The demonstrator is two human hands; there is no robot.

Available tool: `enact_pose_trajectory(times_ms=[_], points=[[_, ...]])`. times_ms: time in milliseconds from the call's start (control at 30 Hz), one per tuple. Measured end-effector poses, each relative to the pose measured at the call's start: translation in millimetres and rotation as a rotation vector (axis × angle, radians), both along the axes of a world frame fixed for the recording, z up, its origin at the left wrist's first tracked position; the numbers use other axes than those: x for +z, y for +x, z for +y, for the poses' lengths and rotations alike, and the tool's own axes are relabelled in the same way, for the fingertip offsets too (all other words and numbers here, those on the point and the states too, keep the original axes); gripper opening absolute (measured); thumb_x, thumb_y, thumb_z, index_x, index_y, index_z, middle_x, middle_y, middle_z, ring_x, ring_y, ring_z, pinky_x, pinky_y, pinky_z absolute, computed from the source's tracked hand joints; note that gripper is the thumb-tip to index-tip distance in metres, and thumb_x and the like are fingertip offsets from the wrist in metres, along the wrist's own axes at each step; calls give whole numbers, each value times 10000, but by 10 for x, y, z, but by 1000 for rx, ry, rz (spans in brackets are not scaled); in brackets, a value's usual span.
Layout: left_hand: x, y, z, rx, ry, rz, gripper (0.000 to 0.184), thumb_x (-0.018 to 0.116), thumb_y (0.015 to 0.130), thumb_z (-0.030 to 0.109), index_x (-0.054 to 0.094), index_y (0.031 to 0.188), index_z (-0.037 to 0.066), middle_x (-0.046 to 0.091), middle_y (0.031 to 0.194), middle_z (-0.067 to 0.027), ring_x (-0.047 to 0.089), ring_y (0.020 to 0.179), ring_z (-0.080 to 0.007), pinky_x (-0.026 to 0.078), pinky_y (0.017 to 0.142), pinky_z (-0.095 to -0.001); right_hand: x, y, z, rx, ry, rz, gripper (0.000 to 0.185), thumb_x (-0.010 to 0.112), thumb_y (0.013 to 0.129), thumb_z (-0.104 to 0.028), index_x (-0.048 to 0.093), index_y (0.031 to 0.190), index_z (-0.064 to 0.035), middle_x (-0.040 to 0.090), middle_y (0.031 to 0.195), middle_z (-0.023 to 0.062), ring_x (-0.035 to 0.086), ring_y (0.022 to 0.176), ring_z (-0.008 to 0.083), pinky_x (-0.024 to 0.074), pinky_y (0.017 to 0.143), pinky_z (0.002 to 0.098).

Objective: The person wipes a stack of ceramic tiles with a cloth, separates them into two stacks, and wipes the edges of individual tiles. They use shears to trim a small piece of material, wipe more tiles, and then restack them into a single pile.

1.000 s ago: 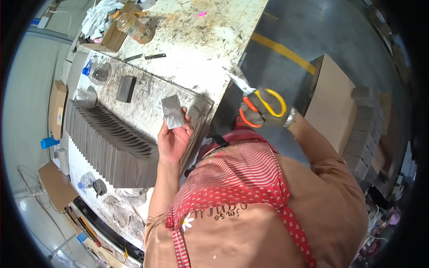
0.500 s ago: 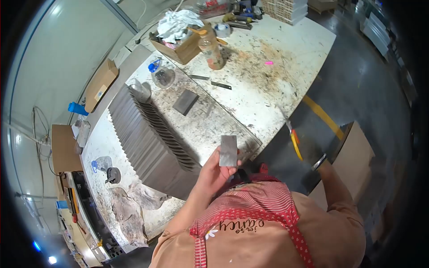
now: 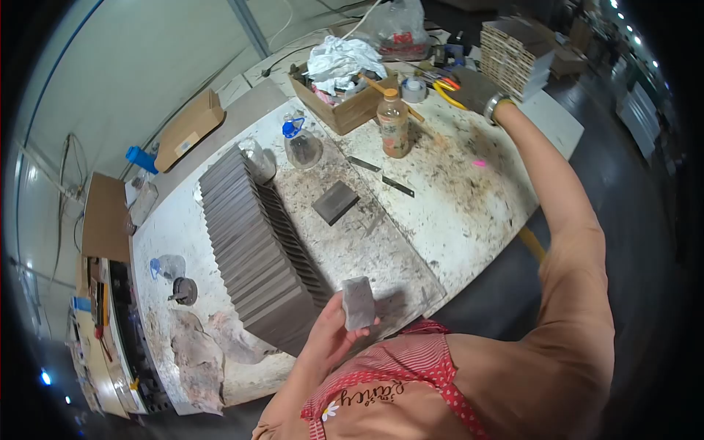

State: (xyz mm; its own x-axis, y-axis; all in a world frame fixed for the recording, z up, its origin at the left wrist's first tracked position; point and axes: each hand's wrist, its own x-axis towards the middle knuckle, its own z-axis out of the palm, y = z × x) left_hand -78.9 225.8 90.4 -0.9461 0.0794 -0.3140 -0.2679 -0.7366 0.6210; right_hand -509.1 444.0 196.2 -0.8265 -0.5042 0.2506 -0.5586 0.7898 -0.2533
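Observation:
In my bare left hand (image 3: 339, 328) is a small grey rectangular block (image 3: 358, 302), held upright above the table's front edge with the fingers closed around its lower part. My right hand (image 3: 475, 94), in a dark glove, is stretched out to the far side of the table. It is closed on a pair of pliers with yellow-and-red handles (image 3: 449, 95); the glove hides part of them, and their exact kind is unclear. Left of the block stands a long stack of grey-brown ridged slats (image 3: 249, 249). A dark flat block (image 3: 336, 202) lies on the worn board.
A cardboard box (image 3: 341, 117) with white cloth stands behind a juice bottle (image 3: 394, 128). Nearby are a blue-handled plastic jug (image 3: 302, 150), two thin metal strips (image 3: 397, 186), a tape roll (image 3: 413, 89) and stacked slats (image 3: 513, 55). Dust and scraps cover the white table (image 3: 462, 213).
My right hand has swung with the pliers from beside the table up to its far side. My left hand still holds the block, now tilted to show a lighter face. The view has shifted.

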Motion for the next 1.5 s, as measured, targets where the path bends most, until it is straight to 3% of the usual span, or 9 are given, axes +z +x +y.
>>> enact_pose_trajectory(times_ms=[367,433,600,867,1133,1233,1300,1400,1500], points=[[75,55,268,454,24,-21,602,637,906,271,367,1381,18,567,1225,-150,590,1113,-293,517,862,-335,-822,-1680,-1473,9,274,901,482,664,759,-402,634,1169,-149,597,1247,157,588,1140,301,444,937,518],[116,13,303,536,5,-83,586,666,880,256,402,1338,3,569,1228,-159,579,1143,-346,550,874,-367,-482,-1636,-1743,-38,625,134,447,657,780,-316,619,1196,-157,445,1422,136,464,1287,273,391,1021,495],[202,-117,278,521,-18,-72,634,668,880,228,353,1398,43,519,1304,-127,531,1210,-338,459,1003,-396,-776,-1837,-1875,89,539,454,343,619,833,-230,631,1165,-141,562,1312,108,532,1208,311,435,978,417],[349,-283,47,551,-258,45,677,671,864,137,318,1441,88,468,1392,-111,456,1287,-241,343,1089,-373,-144,489,-1634,964,-486,-765,445,472,955,-450,619,969,-30,568,701,31,523,623,97,415,590,254],[614,-244,-314,301,-613,306,665,629,872,99,327,1464,78,398,1419,-43,401,1267,-146,316,1073,-319,-886,2338,-1242,586,-1029,-2292,434,509,969,-288,468,1289,2,586,1179,146,612,1028,249,545,865,363],[535,-60,-446,167,-515,382,630,602,894,109,328,1458,56,345,1468,-51,381,1304,-175,307,1085,-330,-1016,2695,-1148,528,-1241,-2408,455,547,938,-292,458,1321,-62,573,1222,129,587,1078,273,499,936,392],[478,101,-604,110,-838,652,614,603,900,128,341,1450,52,344,1478,-81,376,1324,-211,289,1097,-340,-1135,2940,-1187,784,-852,-1538,483,493,954,-370,445,1341,-85,580,1171,125,588,1039,270,508,857,389],[580,623,-1049,159,-805,552,544,629,887,146,437,1388,60,379,1455,-91,437,1281,-221,393,1032,-342,-753,3514,-1534,862,-1148,-2416,563,582,914,-357,430,1328,-8,575,1156,195,584,890,297,519,746,424],[609,1282,-2060,390,-1003,280,379,592,903,120,552,1274,53,564,1279,-85,562,1141,-176,496,909,-317,-493,4155,-2005,460,-1271,-2172,589,577,925,-365,387,1341,7,557,1110,182,556,824,261,504,688,386]])
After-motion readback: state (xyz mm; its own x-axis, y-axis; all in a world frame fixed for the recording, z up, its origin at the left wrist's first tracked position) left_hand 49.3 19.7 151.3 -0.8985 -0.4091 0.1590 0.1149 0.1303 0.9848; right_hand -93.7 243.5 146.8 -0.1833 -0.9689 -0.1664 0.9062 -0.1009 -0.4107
